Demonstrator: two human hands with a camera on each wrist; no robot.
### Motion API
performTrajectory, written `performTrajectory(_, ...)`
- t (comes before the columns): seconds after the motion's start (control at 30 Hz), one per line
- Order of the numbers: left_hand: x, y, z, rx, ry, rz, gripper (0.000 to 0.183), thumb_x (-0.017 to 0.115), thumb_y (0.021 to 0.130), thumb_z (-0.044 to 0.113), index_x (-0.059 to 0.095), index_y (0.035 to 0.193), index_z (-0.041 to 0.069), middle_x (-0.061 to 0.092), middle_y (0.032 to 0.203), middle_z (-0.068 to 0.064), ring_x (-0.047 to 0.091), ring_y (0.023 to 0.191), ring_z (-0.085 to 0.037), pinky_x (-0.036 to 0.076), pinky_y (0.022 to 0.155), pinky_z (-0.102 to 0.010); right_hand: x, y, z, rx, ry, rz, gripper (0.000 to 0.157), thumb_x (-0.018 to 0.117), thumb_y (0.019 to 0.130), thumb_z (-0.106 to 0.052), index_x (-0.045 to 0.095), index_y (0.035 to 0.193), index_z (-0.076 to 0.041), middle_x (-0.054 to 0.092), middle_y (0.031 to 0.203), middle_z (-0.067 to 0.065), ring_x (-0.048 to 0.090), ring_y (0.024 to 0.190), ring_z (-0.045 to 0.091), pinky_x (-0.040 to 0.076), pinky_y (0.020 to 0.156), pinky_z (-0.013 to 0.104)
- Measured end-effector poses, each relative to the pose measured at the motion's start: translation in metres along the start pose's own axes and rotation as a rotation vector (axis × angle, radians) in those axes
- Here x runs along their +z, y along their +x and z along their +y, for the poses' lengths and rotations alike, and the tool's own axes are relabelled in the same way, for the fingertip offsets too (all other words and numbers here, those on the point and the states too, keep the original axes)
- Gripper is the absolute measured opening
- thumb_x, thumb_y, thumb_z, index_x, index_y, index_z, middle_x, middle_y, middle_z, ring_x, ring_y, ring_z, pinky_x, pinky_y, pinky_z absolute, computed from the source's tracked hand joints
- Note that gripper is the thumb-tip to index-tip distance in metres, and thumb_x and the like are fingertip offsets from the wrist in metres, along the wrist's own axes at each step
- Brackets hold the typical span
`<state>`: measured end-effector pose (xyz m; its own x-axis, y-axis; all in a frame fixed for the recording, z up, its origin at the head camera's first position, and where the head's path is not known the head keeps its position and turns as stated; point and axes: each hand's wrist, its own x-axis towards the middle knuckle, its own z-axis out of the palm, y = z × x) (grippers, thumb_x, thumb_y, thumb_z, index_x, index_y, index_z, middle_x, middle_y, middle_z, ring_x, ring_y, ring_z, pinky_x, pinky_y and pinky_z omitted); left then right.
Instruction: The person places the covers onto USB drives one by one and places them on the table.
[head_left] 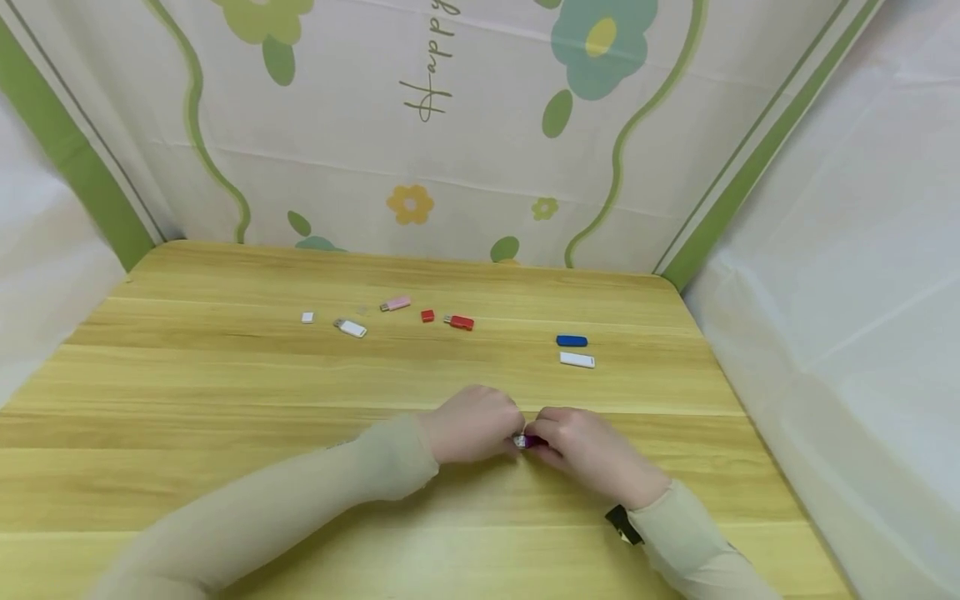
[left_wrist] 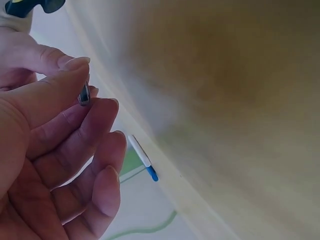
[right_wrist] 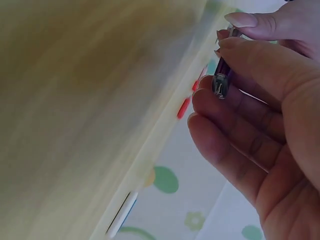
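A small dark purple USB flash drive [right_wrist: 223, 70] with a clear, shiny end is held between both hands, close over the near part of the table. My left hand [head_left: 476, 423] pinches its left end between thumb and fingers. From the right, my right hand [head_left: 592, 454] pinches the purple body with thumb and index finger. A silvery tip [left_wrist: 84, 95] shows under the left thumb in the left wrist view. The fingertips of the two hands nearly meet and hide part of the drive.
Farther back on the wooden table [head_left: 225, 383] lie a white cap [head_left: 307, 317], a white USB drive [head_left: 351, 328], a pink one [head_left: 396, 304], a red cap [head_left: 427, 316] and a red USB drive [head_left: 461, 322]. Blue [head_left: 572, 341] and white [head_left: 577, 360] sticks lie right. Printed cloth [head_left: 480, 150] hangs behind.
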<state>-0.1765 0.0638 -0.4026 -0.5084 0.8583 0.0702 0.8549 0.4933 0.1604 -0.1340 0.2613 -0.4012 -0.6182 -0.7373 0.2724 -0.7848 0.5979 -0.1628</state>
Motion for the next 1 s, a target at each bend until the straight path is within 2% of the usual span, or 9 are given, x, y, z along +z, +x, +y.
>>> performTrajectory(0.3, -0.002, 0.037, -0.001, -0.036, -0.012, -0.063, 0.020, 0.080, 0.084, 0.038, 0.073, 0.083, 0.020, 0.054, 0.066, 0.014, 0.043, 0.059, -0.006, 0.041, 0.055, -0.020, -0.006, -0.008, 0.023, 0.091, -0.043, -0.019, 0.012, 0.081, 0.082, -0.009, 0.074, 0.093, -0.010, 0.065, 0.084, -0.004, 0.062, 0.073, 0.008, 0.053, 0.064, 0.026)
performTrajectory(0.53, 0.000, 0.065, -0.007, -0.077, -0.040, -0.109, 0.025, 0.078, 0.086, 0.037, 0.064, 0.075, 0.019, 0.052, 0.065, 0.009, 0.044, 0.060, -0.008, 0.038, 0.055, -0.023, -0.007, -0.013, 0.048, 0.146, -0.047, -0.038, 0.010, 0.079, 0.085, -0.011, 0.075, 0.094, -0.010, 0.067, 0.087, -0.004, 0.065, 0.077, 0.010, 0.055, 0.068, 0.029)
performTrajectory(0.67, -0.002, 0.081, -0.010, -0.091, -0.056, -0.138, 0.023, 0.077, 0.087, 0.036, 0.064, 0.078, 0.018, 0.055, 0.068, 0.009, 0.047, 0.062, -0.008, 0.039, 0.057, -0.023, -0.011, -0.015, 0.063, 0.175, -0.046, -0.055, 0.011, 0.078, 0.086, -0.011, 0.075, 0.096, -0.012, 0.067, 0.090, -0.005, 0.065, 0.081, 0.010, 0.055, 0.071, 0.030)
performTrajectory(0.77, -0.001, 0.092, -0.012, -0.098, -0.066, -0.135, 0.021, 0.076, 0.089, 0.034, 0.064, 0.081, 0.018, 0.056, 0.070, 0.008, 0.048, 0.063, -0.008, 0.040, 0.058, -0.023, -0.014, -0.017, 0.073, 0.200, -0.036, -0.062, 0.011, 0.078, 0.086, -0.011, 0.075, 0.096, -0.013, 0.067, 0.091, -0.005, 0.066, 0.084, 0.010, 0.055, 0.073, 0.030)
performTrajectory(1.0, 0.004, 0.113, -0.020, -0.074, -0.074, -0.077, 0.026, 0.069, 0.090, 0.019, 0.059, 0.066, 0.017, 0.050, 0.058, 0.008, 0.044, 0.056, -0.008, 0.037, 0.053, -0.022, -0.016, -0.018, 0.094, 0.219, 0.002, -0.065, 0.010, 0.078, 0.085, -0.007, 0.075, 0.093, -0.011, 0.068, 0.093, -0.001, 0.065, 0.084, 0.013, 0.054, 0.073, 0.031)
